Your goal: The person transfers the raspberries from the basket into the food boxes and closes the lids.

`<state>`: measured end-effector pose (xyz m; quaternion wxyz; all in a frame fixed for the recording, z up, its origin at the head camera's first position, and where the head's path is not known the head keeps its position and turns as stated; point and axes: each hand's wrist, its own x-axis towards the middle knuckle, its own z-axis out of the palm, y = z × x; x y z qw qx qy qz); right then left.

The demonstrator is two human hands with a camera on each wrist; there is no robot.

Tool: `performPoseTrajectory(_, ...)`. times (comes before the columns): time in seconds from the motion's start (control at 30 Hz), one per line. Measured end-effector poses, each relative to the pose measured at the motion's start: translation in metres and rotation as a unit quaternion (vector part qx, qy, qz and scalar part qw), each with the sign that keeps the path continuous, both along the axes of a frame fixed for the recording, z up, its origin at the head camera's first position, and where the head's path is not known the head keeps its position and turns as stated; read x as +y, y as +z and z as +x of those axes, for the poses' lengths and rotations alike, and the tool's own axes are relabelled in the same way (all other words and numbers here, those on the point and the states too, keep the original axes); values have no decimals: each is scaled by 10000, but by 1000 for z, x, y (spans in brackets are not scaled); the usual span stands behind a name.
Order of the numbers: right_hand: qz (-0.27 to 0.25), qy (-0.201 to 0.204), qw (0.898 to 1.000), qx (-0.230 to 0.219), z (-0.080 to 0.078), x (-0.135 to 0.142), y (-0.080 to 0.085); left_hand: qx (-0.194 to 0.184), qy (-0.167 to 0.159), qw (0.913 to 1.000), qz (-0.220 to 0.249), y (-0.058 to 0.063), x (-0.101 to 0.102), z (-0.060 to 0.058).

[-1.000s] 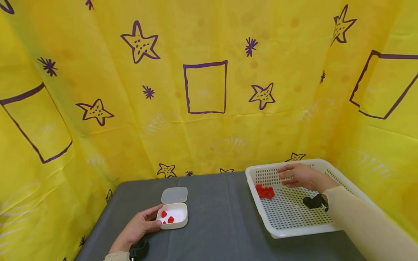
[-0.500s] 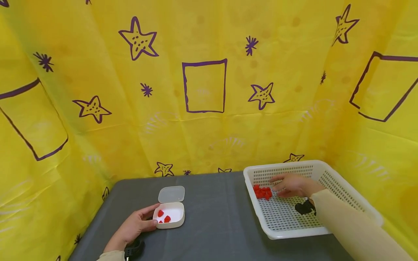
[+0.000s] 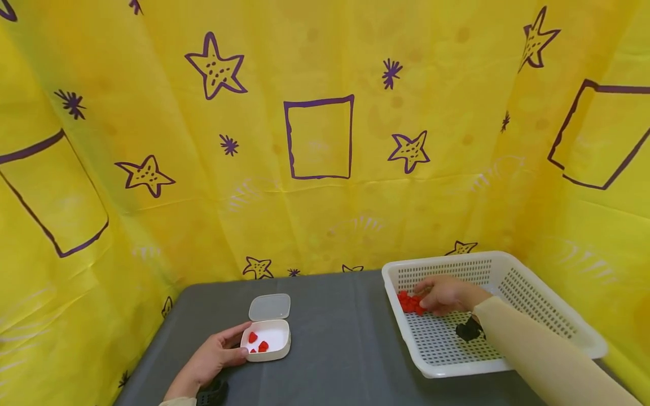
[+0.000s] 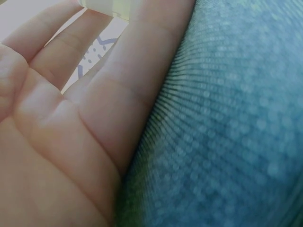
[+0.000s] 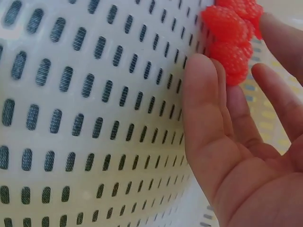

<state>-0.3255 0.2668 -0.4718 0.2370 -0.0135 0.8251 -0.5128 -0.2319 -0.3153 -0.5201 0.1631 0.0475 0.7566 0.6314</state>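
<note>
In the head view, my left hand (image 3: 209, 356) grips the left side of a small white plastic box (image 3: 276, 354), thumb at its front corner and fingers at the back. Its lid (image 3: 270, 307) lies folded back; a few red pieces (image 3: 263, 346) sit inside. My right hand (image 3: 448, 294) is inside a white basket (image 3: 418, 355), fingertips right at a cluster of red raspberries (image 3: 408, 302). The right wrist view shows the bumpy raspberries (image 5: 229, 56) just beyond the loosely bent fingers, none between them. The left wrist view catches only the box's edge (image 4: 113, 7) at the fingertips.
A grey cloth (image 3: 335, 338) covers the table between box and basket. Yellow curtains (image 3: 315, 225) with drawn stars hang behind and at both sides. The perforated basket has raised walls, and a black wrist strap (image 3: 468, 329) shows below my right hand.
My right hand has moved left and down within the basket, reaching the raspberries. My left hand keeps its grip on the box, whose contents look the same.
</note>
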Motion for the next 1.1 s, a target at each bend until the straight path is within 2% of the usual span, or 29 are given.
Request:
performPoseTrajectory(0.23,260,17,9995,156,4,-6,-1,-16,-33,10000,-27,1,-1,2)
performPoseTrajectory(0.5,673,-60,9973,291,-1,-10,-4,136,11,9998,-153,3,-3,-1)
performPoseTrajectory(0.93,756,-169,9964,353,0,-7,-9,107,55,9998,-172,4,0,1)
performPoseTrajectory(1.1,911,-79,9952,351,3,-7,-8,107,13,9999,-114,3,1,2)
